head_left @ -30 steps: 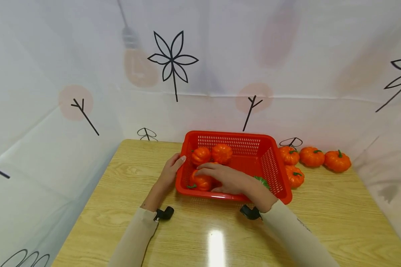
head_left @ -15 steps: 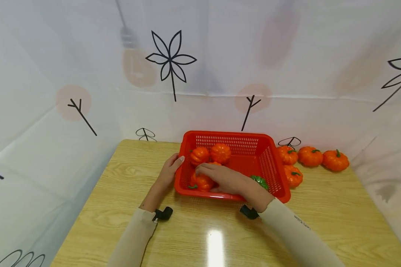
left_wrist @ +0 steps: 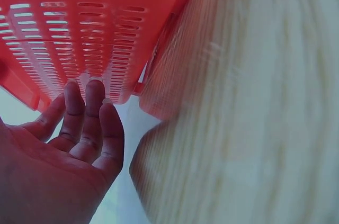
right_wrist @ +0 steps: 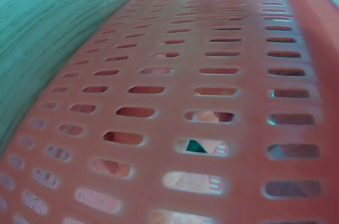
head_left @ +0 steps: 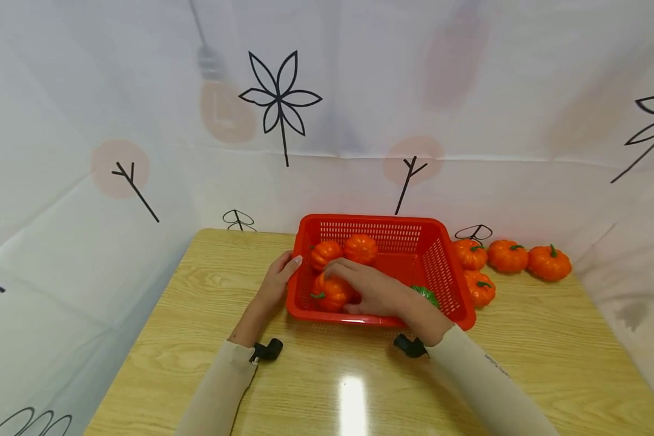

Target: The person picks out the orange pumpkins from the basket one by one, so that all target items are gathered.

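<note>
A red plastic basket [head_left: 409,272] with slotted walls stands on the wooden table. My left hand [head_left: 275,280] holds its left side, thumb at the rim; in the left wrist view the fingertips [left_wrist: 95,89] meet the slotted wall from outside. Inside the basket, my right hand [head_left: 373,290] grips an orange toy pumpkin [head_left: 329,295] with a green stem, fingers curled over its top. Two more orange pumpkins sit behind it, one at the left [head_left: 326,254] and one beside it [head_left: 361,248]. The right wrist view shows mostly the basket's slotted wall [right_wrist: 175,91], which hides the hand.
A green ridged vegetable [head_left: 425,295] lies in the basket's right part, partly behind my right wrist. Outside, several orange pumpkins stand on the table to the right, one of them at the end of the row [head_left: 548,263]. A patterned white cloth [head_left: 349,109] hangs behind.
The gripped pumpkin has turned and shifted slightly upward in view, its stem now higher. My right fingers have curled further over it. The left hand stays at the basket's side.
</note>
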`<state>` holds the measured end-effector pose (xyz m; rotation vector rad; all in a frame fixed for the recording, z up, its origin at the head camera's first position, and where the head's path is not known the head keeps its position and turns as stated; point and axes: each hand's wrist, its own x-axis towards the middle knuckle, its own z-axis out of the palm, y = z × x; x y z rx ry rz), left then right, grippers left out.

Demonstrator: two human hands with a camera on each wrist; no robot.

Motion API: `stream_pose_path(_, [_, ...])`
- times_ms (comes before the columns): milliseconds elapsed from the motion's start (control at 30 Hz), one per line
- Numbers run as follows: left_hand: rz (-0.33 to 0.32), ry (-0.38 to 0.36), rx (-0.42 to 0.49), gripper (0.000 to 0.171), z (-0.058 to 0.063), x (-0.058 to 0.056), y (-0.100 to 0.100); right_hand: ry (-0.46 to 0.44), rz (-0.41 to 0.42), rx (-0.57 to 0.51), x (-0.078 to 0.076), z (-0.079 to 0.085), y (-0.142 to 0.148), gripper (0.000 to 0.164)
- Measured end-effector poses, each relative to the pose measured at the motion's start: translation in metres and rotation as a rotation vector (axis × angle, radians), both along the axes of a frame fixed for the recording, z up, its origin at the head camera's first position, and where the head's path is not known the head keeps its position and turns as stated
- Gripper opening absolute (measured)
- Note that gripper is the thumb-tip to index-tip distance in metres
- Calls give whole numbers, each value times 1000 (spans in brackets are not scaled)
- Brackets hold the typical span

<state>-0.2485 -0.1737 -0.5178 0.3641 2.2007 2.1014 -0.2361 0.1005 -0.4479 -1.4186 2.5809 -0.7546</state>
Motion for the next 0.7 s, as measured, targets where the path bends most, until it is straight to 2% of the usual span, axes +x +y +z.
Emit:
stream_pose_path(400, [-4,-7,7,49,0,1,1,5,-122,-142,7,5,19,77])
stream_pose_path(700, [-6,-11,12,48,0,1,0,45,-193,-242,21,9,41,77])
